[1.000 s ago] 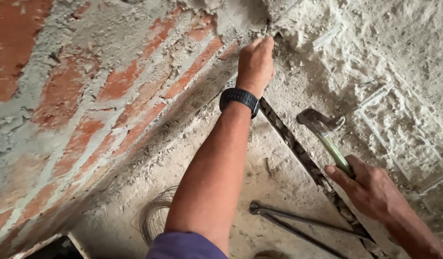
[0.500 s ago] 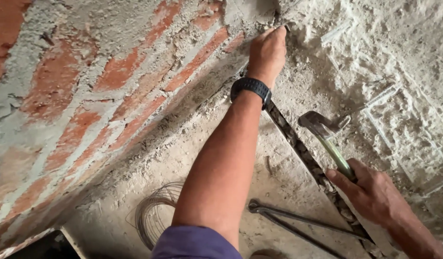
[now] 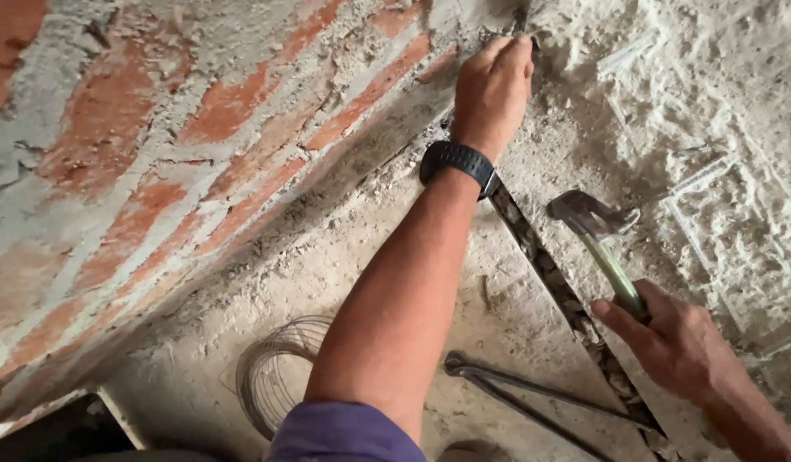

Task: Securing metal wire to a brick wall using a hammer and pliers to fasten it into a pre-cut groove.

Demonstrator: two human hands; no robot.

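My left hand reaches far forward, fingers closed against the corner where the brick wall meets the rough grey mortar wall. What it pinches there is too small to make out. A black watch sits on that wrist. My right hand grips the green handle of a claw hammer, its metal head up and pointing left, held apart from the wall. A long mortar-crusted straightedge runs diagonally beneath both arms.
A coil of thin wire lies on the dusty floor below my left arm. Long dark metal pincers lie on the floor near my right hand. A dark opening shows at the bottom left.
The view has shifted slightly; my left hand stays at the wall corner and looks a little lower in frame. My right hand keeps the hammer in much the same place.
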